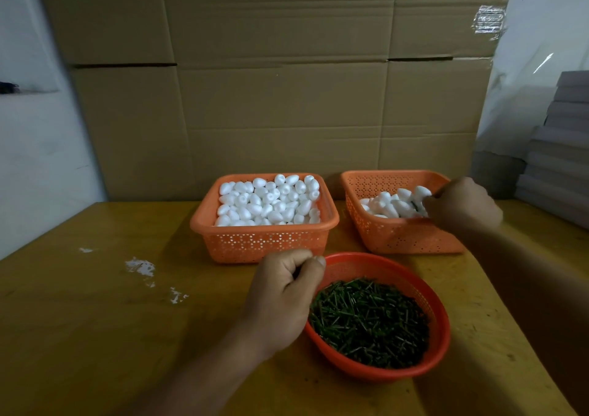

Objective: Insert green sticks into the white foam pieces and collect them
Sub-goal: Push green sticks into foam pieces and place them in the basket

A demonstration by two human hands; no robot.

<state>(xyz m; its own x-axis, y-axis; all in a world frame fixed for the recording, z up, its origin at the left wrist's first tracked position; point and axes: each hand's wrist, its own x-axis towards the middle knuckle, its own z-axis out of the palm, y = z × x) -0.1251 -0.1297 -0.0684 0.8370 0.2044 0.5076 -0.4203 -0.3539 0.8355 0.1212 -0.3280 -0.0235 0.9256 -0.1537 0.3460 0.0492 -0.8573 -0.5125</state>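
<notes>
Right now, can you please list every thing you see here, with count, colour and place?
square baskets: two, orange, side by side at the back of the table
foam pieces: many, white, filling the left basket and part of the right basket
round bowl: one, red-orange, near the front
green sticks: many, dark green, in the bowl
table: one, yellow-brown
white scraps: few, on the table's left
cardboard: brown, behind the table
left hand: curled, at the bowl's left rim
right hand: in the right basket

A yellow-brown table (95, 320) holds two orange baskets (264, 243) (398, 237), a round red bowl (382, 371), and white scraps (140, 267) at left.
</notes>
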